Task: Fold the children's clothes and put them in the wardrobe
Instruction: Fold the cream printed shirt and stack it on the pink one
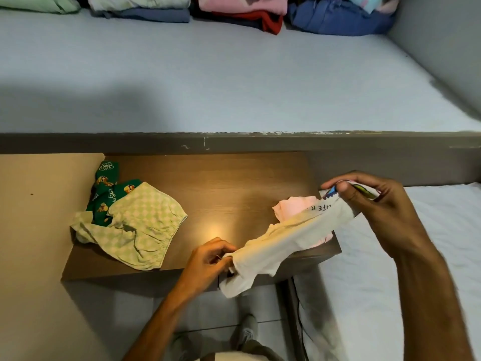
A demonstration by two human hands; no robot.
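A cream child's shirt (283, 238) with dark lettering and a colourful print is stretched between both hands over the right end of the brown table (221, 188). My left hand (210, 256) pinches its lower end near the table's front edge. My right hand (369, 196) grips its upper printed end, raised above the table's right corner. A pink garment (294, 207) lies under the shirt. Green-and-cream checked shorts (138, 225) lie crumpled on the table's left part, partly over a dark green printed garment (106, 194).
Beyond the table is a pale blue mattress (234, 82) in a grey frame, with stacks of folded clothes (242, 9) along its far edge. A white mattress (442, 243) lies to the right. A beige panel (39, 204) stands at left. My shoe (247, 332) shows on the tiled floor.
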